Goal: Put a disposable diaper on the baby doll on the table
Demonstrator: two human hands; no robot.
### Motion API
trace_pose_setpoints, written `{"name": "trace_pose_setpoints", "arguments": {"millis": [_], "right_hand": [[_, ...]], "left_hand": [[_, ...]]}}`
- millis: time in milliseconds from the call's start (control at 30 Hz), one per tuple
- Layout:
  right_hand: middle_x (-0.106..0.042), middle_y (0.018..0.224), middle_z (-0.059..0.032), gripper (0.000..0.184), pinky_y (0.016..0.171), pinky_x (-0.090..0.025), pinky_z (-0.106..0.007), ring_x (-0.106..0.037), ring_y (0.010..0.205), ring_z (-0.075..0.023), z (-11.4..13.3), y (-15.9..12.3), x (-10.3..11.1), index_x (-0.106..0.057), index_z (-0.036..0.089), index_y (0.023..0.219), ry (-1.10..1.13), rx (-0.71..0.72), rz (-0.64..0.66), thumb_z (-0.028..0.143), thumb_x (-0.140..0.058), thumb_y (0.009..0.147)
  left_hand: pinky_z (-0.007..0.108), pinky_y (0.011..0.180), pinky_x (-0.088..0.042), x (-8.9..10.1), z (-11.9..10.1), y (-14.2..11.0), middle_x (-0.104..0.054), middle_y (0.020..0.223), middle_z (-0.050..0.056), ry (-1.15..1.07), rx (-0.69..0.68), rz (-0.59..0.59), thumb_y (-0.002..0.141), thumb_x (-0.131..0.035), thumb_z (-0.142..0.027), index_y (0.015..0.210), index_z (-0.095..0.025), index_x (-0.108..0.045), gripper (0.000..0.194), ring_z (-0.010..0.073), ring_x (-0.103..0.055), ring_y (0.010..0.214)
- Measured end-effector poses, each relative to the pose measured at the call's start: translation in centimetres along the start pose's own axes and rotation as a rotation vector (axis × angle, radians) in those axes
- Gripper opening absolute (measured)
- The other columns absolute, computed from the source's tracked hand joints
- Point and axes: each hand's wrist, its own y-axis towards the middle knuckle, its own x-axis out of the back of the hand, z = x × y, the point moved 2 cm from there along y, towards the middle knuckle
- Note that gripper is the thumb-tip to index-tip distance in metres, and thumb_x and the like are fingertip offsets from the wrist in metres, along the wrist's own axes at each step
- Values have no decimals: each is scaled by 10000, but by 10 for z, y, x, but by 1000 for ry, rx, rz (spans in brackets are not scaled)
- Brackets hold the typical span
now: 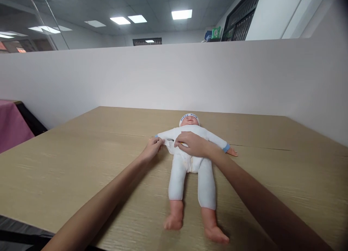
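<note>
A baby doll (175, 185) lies on its back, its head away from me and its bare feet toward me. It has a white suit with blue cuffs and a white headband with blue lettering. Around its hips is a white diaper (191, 164). My left hand (153, 148) is closed in a pinch on the diaper's side flap, pulled out to the left of the doll's waist. Across the doll's belly lies my right hand (192, 144), its fingers slightly bent over the diaper's front and the thumb apart. That hand hides the upper front of the diaper.
The doll lies on a wide wooden table (89, 153) with a thin seam across it. A white partition (152, 77) rises behind the table and along the right. At the far left hangs a pink cloth (13, 124) beside something black.
</note>
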Motion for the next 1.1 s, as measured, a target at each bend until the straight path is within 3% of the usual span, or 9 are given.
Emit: {"name": "trace_pose_setpoints", "arguments": {"millis": [100,200,267,333,433,667,833,1000,1100], "right_hand": [[-820,974,-22,284,1198,-411,-455,-718,1014,-225,-10,14,-5,-795,251,873,-41,-4,88,191,-582,1051],[-799,1146,-81,185,1189,-387,-507,-675,1182,-289,-3,17,-9,-779,237,859,-92,-67,1,247,-663,1002],[-755,1244,-139,137,1097,-426,-501,-619,1266,-351,6,11,-10,-759,215,973,-194,-231,-171,346,-719,967],[-744,1160,-158,277,964,-455,-455,-626,1175,-365,14,1,-12,-711,194,1029,-293,-450,-313,455,-748,941],[-725,1001,-107,266,822,-429,-395,-634,987,-307,19,-9,-17,-642,216,928,-311,-620,-314,464,-735,941],[-695,957,-63,232,816,-391,-359,-621,965,-253,8,-13,-17,-609,233,831,-215,-542,-261,355,-651,1023],[-697,952,-80,319,756,-362,-355,-615,909,-235,2,-15,-15,-612,227,801,-172,-552,-267,263,-498,1097],[-659,858,-49,280,689,-349,-341,-597,816,-213,-4,-17,-14,-535,245,739,-122,-574,-285,246,-561,1018],[-652,862,-20,114,685,-388,-329,-600,775,-203,-8,-20,-10,-547,247,855,-86,-627,-328,205,-569,959]], "left_hand": [[299,636,-344,-8,-4,6,-476,658,-24,-23,-23,18,864,-648,-583,671,-233,-476,435,138,-421,645],[303,650,-342,-19,-12,13,-485,652,-28,-28,-47,38,868,-663,-566,672,-230,-488,427,140,-428,657],[308,659,-336,-28,-17,16,-490,652,-33,-26,-54,49,884,-655,-537,680,-227,-501,401,143,-429,661],[316,671,-341,-36,-22,18,-493,662,-33,-25,-63,66,898,-643,-513,688,-229,-500,381,150,-439,672],[329,718,-376,-49,-32,20,-553,729,-13,22,-128,124,919,-632,-488,722,-224,-537,343,175,-500,744],[345,774,-421,-58,-43,23,-579,808,4,-15,-261,310,1086,-434,-628,817,-220,-564,505,186,-493,772],[298,768,-454,-52,-14,27,-593,940,-4,-158,-168,85,933,-717,-675,1149,-238,-591,503,168,-544,827],[290,742,-412,-54,6,35,-566,854,-19,-80,-184,125,885,-745,-724,1017,-205,-611,552,161,-499,801],[294,745,-411,-56,7,37,-566,852,-20,-64,-198,130,906,-729,-706,978,-206,-611,519,159,-495,789]]}}
